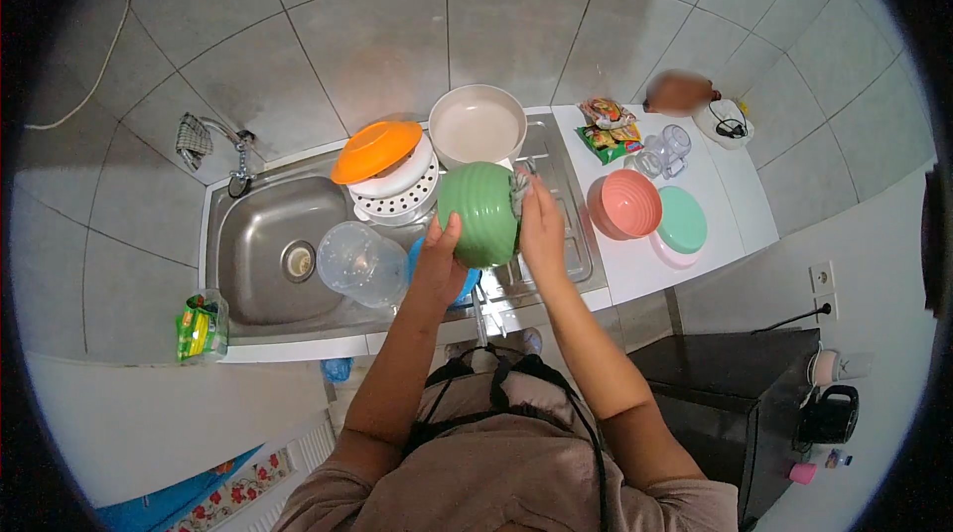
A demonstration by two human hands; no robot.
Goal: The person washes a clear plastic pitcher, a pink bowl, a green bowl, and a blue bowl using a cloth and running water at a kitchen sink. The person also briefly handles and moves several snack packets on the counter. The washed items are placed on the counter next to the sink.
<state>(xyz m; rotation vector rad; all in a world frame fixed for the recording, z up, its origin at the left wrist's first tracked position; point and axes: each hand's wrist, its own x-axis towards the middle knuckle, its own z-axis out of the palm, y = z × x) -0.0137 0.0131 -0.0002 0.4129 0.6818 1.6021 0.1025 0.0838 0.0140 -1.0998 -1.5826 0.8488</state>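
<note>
A green ribbed bowl [479,216] is held up above the drainboard of the steel sink, tilted on its side. My left hand [441,264] grips its lower left rim with the thumb on the outer wall. At the bowl's right side, my right hand [542,223] presses a grey cloth [519,193] against the edge. The bowl's inside is turned out of sight. Behind it stands a round beige pan [477,122]. Just left are an orange bowl [378,152], white dishes and a white perforated strainer [398,197]. Partly under my left arm lies a clear plastic container [361,264] beside a blue dish [467,288].
The sink basin [253,256] and faucet [240,160] are at left, with a sponge pack [195,327] at the corner. On the white counter at right stand a coral bowl [629,204], a mint-green plate [682,219], glass mugs [665,149] and food packets [610,131].
</note>
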